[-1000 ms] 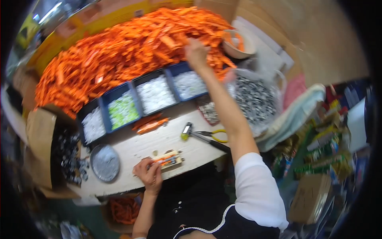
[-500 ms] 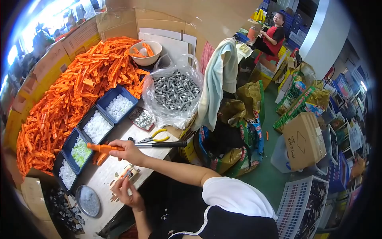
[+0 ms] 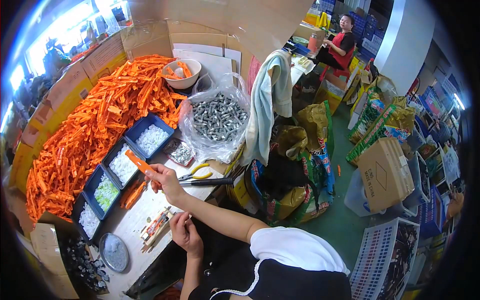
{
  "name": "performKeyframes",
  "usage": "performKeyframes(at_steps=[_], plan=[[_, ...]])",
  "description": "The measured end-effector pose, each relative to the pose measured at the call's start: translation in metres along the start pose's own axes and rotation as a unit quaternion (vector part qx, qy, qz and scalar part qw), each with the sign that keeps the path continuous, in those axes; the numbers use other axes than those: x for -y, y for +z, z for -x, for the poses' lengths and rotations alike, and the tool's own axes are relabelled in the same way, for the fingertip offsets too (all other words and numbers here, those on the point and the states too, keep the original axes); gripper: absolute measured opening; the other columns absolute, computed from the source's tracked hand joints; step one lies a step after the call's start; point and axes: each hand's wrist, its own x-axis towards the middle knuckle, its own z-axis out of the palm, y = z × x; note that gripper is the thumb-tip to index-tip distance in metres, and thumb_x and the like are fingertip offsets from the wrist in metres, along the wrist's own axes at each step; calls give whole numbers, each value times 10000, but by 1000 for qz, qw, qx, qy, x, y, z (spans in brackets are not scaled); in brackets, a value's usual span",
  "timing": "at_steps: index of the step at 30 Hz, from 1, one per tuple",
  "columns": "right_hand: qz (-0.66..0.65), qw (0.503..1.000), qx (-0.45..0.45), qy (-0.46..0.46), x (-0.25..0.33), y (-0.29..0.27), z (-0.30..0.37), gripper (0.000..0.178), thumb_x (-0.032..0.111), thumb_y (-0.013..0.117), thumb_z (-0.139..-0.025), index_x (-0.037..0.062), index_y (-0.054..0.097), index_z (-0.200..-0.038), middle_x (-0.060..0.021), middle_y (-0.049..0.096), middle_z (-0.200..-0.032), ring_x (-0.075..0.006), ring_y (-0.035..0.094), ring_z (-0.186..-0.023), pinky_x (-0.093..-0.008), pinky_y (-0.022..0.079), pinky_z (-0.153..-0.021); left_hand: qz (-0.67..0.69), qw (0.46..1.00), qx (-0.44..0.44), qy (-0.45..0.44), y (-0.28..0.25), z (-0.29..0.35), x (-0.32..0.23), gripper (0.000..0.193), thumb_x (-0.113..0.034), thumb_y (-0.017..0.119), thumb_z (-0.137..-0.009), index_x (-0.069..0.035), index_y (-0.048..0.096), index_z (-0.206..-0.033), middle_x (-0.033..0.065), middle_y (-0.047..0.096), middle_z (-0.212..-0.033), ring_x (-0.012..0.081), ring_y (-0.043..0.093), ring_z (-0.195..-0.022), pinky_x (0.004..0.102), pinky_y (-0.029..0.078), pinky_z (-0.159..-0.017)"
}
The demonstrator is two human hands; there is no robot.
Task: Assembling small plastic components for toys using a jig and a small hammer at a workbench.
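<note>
Left hand [image 3: 186, 236] now sits clear of the fixture [image 3: 159, 228], just right of it, exposing its top (grip unreadable); right hand [image 3: 166, 183], grip clamped on an orange piece [image 3: 136, 161], holds it raised beyond the fixture.

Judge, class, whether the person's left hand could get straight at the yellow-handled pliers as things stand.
Probably not straight: the right forearm crosses between the left hand and the pliers, so that hand would likely have to go over or around it.
</note>
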Motion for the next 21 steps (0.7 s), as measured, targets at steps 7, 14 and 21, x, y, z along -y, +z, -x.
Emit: performKeyframes(at_steps=[7,14,21], plan=[[-17,999,-14,-34,9,-4,-12,251,196,608,-837,15,552,-1002,-24,584,-725,-28,468,-456,-167,358,-383,6,998,49,37,9,21,-3,304,148,455,-704,9,596,-935,119,548,-878,207,557,-724,264,454,-636],[25,999,4,-26,3,-2,3,234,177,594,-851,9,542,-1005,-29,583,-743,-28,475,-490,-165,383,-426,-19,999,-13,31,3,-2,-1,301,137,467,-741,19,582,-993,119,538,-916,198,549,-766,265,451,-691],[40,999,11,-29,5,0,4,242,175,597,-851,4,540,-1012,-12,578,-730,-22,469,-495,-157,381,-431,15,999,46,-11,7,22,-12,287,143,447,-744,24,572,-974,95,510,-917,177,535,-783,251,440,-706]])
